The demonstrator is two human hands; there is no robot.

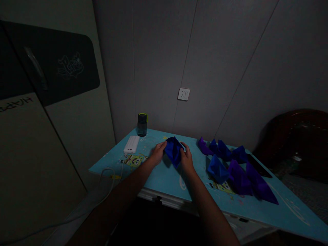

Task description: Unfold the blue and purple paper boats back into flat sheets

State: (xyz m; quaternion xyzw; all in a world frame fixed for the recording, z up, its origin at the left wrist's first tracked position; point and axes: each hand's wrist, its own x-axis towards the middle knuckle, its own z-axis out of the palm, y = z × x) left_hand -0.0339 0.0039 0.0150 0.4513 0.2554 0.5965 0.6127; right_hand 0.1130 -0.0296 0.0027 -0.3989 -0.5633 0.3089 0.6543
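Observation:
A dark blue folded paper boat (pixel 173 152) is held up over the middle of the table, its centre fold spread apart. My left hand (pixel 159 152) grips its left side, thumb on top. On its right side my right hand (pixel 187 156) pinches the paper between thumb and fingers. To the right, several finished-looking paper boats stand in two rough rows: a purple boat (pixel 204 146) and dark blue ones (pixel 224 150) behind, a brighter blue boat (pixel 217 169) and purple boats (pixel 240 178) in front.
The light blue table (pixel 164 181) has cartoon prints. At its back left stands a dark water bottle (pixel 142 125); a white power bank (pixel 131 144) with a cable (pixel 121 167) lies nearer. A dark flat device (pixel 258 166) lies behind the boats. A brown chair (pixel 299 133) is at right.

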